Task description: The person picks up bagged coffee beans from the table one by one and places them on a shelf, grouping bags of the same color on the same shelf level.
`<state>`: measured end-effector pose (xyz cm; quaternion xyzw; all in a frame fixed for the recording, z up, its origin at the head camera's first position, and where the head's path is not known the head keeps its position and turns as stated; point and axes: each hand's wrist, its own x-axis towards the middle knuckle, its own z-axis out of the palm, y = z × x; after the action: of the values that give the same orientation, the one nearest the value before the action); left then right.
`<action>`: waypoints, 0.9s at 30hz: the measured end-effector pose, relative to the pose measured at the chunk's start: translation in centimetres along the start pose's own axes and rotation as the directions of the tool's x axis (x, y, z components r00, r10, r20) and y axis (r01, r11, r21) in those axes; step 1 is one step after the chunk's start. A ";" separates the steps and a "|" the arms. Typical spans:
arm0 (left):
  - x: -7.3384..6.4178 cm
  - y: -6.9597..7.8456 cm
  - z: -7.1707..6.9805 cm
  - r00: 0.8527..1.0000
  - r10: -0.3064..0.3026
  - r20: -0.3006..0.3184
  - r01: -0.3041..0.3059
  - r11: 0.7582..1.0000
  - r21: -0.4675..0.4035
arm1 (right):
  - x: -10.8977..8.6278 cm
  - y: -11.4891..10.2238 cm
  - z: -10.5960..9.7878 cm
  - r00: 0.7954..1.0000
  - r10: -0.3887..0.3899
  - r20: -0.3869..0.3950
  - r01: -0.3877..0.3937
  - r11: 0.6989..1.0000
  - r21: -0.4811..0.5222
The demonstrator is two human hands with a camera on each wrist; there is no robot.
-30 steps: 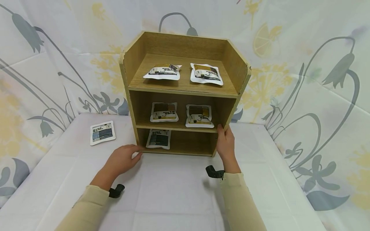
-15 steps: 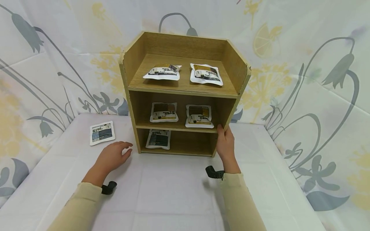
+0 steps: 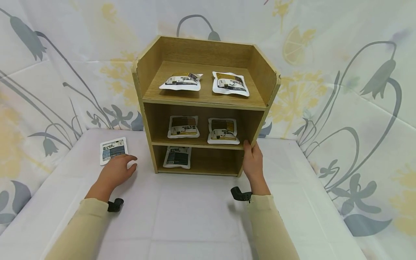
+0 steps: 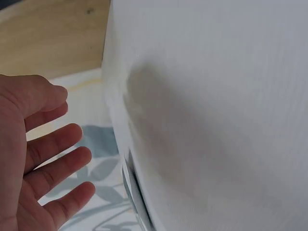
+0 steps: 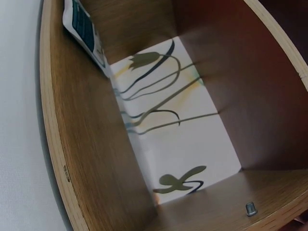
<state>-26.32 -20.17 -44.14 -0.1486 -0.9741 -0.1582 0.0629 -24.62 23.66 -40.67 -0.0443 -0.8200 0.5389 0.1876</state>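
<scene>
My left hand (image 3: 117,171) hovers over the white table with loosely bent fingers and holds nothing. Just beyond its knuckles lies a flat white packet with a blue label (image 3: 112,147), partly covered by the hand in the head view. In the left wrist view the fingers (image 4: 57,144) are spread apart, and the packet's edge (image 4: 137,197) shows low down. My right hand (image 3: 253,164) grips the right side panel of a small wooden shelf (image 3: 208,169), at the height of its lower board. A blue-label packet (image 3: 177,157) lies at the left of the bottom compartment.
Two brown-label packets (image 3: 183,126) lie on the middle shelf. Two yellow-and-brown pouches (image 3: 230,83) rest on the top. Floral cloth (image 3: 325,72) hangs behind and at both sides. A small metal shelf peg (image 5: 250,208) sticks out inside the bottom compartment.
My left hand has let go of the shelf's lower left front edge and moved left, to the loose packet. The right hand stays on the side panel.
</scene>
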 end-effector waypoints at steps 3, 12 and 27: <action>0.3 -0.6 -0.2 1.000 -0.011 0.000 0.011 1.000 0.010 | 0.0 0.0 0.0 1.000 0.002 0.000 -0.002 1.000 -0.003; 0.8 -2.4 -0.5 0.999 -0.045 0.008 0.044 0.998 0.049 | 0.1 0.1 -0.2 1.000 0.002 0.008 -0.002 1.000 -0.007; 1.5 -4.8 0.0 0.979 -0.175 0.109 0.171 0.984 0.045 | 0.0 0.3 -0.2 1.000 -0.006 0.006 0.006 1.000 0.002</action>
<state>-29.20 -24.16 -45.26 -0.0710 -0.9880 -0.1370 -0.0036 -24.57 23.91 -40.85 -0.0400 -0.8201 0.5395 0.1866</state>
